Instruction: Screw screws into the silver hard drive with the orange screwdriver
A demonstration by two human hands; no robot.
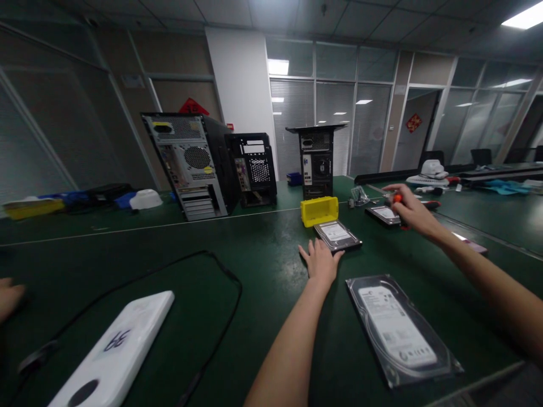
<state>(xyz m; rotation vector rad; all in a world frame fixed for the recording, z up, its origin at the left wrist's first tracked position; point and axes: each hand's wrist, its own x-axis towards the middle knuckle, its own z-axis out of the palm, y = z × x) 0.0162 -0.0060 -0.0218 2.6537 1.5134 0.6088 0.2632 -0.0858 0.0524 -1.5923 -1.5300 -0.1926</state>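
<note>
My left hand (321,263) rests on the green table with its fingers spread, at the near edge of a hard drive (336,233). That drive lies label up, its far end against a yellow plastic box (320,211). Farther right, my right hand (410,210) is closed around a screwdriver (397,198) with an orange-red handle; its shaft is hard to make out. Beneath that hand sits a second hard drive (384,215), partly covered by it. Closer to me, between my forearms, lies a larger hard drive (396,328) in a clear sleeve.
Computer cases (199,164) stand at the back, with another case (318,161) behind the yellow box. A white device (123,345) marked 39 and a black cable (207,254) lie at front left. Another person's hand (9,298) shows at the left edge.
</note>
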